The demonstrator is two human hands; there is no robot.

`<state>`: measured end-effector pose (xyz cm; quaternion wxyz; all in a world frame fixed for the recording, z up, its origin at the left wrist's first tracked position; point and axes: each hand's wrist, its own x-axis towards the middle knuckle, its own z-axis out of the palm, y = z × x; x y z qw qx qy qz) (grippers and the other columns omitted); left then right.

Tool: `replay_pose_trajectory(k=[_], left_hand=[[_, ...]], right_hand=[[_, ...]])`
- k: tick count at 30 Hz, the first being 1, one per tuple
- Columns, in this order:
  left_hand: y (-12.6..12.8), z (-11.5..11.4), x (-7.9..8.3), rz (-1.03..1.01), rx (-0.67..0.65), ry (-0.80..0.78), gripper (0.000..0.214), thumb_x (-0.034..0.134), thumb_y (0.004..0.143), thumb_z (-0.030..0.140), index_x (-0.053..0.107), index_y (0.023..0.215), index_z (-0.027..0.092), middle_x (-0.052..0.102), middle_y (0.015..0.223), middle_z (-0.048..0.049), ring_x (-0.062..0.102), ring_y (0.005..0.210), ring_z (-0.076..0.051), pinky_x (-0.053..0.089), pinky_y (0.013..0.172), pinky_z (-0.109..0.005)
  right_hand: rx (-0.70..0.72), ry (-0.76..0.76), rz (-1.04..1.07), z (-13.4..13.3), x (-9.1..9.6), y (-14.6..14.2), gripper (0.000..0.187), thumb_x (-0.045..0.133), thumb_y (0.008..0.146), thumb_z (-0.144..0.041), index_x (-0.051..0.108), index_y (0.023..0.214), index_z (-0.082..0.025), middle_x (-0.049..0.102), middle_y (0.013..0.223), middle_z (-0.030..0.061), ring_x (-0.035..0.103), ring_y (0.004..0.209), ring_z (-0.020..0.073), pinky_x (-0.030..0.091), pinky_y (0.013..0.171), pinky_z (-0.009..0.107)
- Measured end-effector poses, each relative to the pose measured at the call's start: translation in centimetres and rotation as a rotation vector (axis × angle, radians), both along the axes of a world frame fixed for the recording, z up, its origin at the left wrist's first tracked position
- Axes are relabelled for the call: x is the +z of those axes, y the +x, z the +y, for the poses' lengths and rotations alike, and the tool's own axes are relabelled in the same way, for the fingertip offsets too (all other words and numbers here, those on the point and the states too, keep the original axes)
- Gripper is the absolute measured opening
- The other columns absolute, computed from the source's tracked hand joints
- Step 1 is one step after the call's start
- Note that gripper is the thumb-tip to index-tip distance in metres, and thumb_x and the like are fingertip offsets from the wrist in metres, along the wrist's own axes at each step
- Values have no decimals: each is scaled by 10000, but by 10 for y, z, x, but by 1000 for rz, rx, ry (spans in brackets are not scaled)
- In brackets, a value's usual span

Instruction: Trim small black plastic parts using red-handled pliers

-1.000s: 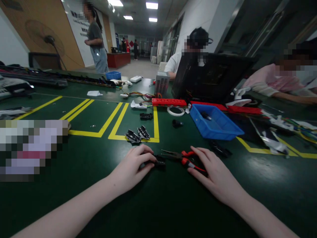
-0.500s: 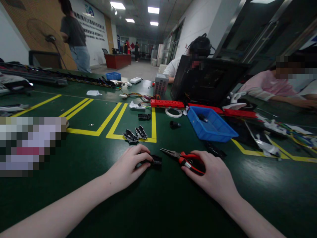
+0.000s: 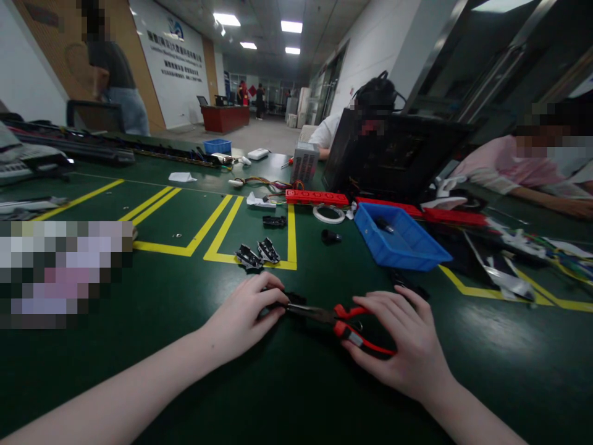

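My left hand (image 3: 250,309) pinches a small black plastic part (image 3: 296,298), mostly hidden by its fingers and the tool. Needle-nose pliers (image 3: 319,314) with red and black handles lie across, their jaws pointing left and reaching the part at my left fingertips. My right hand (image 3: 405,346) holds the plier handles loosely between thumb and fingers, and the handles are spread. Beyond my left hand rest two opened black-and-grey shell pieces (image 3: 249,257), (image 3: 269,250). Another black part (image 3: 275,221) lies farther back, and a short black cylinder (image 3: 331,237) is to its right.
A blue tray (image 3: 403,247) with a dark item inside stands right of centre. Behind it are a red power strip (image 3: 317,197), a white ring (image 3: 329,214), a grey power-supply box (image 3: 304,163) and a large black case (image 3: 393,151). Co-workers sit across the table.
The pliers have moved left, so their tips are now at the part in my left hand. My right hand's fingers have spread, opening the handles wider. The view has shifted slightly.
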<state>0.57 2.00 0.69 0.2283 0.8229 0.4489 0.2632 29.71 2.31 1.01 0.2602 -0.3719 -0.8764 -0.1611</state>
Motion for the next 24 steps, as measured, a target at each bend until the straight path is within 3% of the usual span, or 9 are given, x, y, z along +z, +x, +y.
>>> replay_pose_trajectory(k=[24], left_hand=[[-2,1,-5,-1,-41,27,178,570,927,118,647,1049,222,546,1202,-60,549,1106,-235,514,939,-449]], right_hand=[[-33,59,-15,0,0,0,460,676,749,-426,577,1138,-203,711,986,79,655,948,289,346,998,510]])
